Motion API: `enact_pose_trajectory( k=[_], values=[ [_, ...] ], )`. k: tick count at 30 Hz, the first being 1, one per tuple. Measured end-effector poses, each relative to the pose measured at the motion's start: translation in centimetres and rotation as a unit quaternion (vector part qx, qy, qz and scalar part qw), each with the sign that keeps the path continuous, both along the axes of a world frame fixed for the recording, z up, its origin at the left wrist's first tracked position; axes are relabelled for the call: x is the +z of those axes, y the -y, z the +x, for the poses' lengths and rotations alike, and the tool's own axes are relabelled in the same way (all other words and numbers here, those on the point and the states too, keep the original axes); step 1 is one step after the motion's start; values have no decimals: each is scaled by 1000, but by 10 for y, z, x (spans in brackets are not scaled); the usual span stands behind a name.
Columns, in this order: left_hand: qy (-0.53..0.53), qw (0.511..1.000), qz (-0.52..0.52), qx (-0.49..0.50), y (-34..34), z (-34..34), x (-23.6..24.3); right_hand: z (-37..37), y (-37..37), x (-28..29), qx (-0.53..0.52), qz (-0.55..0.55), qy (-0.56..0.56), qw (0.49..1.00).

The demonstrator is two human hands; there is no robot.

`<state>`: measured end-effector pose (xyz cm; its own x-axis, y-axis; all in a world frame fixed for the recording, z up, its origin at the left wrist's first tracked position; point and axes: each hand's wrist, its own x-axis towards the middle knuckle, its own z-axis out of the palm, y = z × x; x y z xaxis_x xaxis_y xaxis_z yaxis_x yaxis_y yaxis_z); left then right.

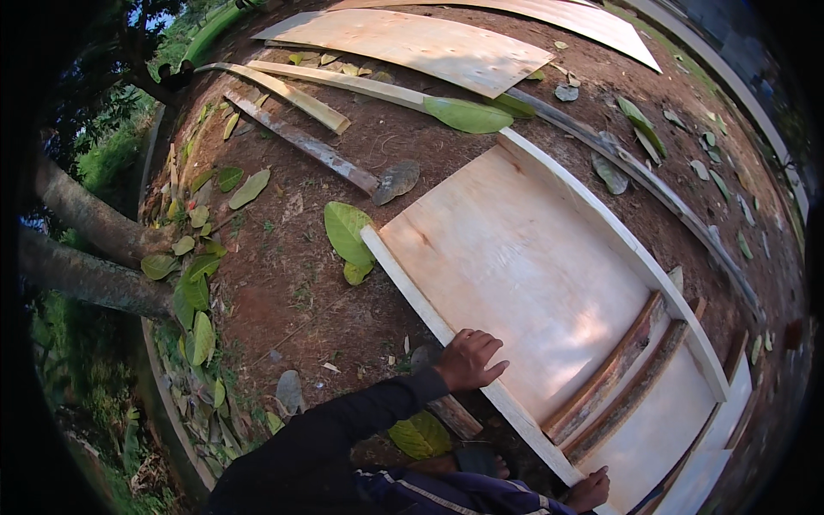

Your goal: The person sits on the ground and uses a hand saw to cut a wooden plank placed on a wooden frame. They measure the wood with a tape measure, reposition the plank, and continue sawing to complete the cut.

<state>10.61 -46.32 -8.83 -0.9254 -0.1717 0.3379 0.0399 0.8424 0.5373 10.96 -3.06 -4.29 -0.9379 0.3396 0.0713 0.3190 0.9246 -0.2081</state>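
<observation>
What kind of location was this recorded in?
Outdoors, probably a yard or garden serving as a makeshift woodworking spot: bare reddish soil scattered with broad leaves, tree trunks at the left, and plywood sheets near the top.

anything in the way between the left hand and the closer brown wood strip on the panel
Nothing visible stands in the way: the left hand is at the panel's left side rail, and only bare panel shows between its fingertips and the closer brown strip.
</observation>
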Motion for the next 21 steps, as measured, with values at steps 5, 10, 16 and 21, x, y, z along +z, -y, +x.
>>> enact_pose_trajectory(
  k=[5, 10, 16, 21],
  values=[
    [29, 999, -11, 12, -3, 0, -4, -1, -6, -3, -8, 12, 26, 1000],
    [41, 999, -25, 14, -3, 2, -6, 0, -3, -2, -7, 12, 30, 999],
    [48, 998, -35, 5, -4, -3, -4, 3, -17, -14, 7, 52, 42, 998],
    [57, 997, -37, 21, -1, 0, -2, -2, -25, -35, 18, -5, -63, 998]
  ],
)
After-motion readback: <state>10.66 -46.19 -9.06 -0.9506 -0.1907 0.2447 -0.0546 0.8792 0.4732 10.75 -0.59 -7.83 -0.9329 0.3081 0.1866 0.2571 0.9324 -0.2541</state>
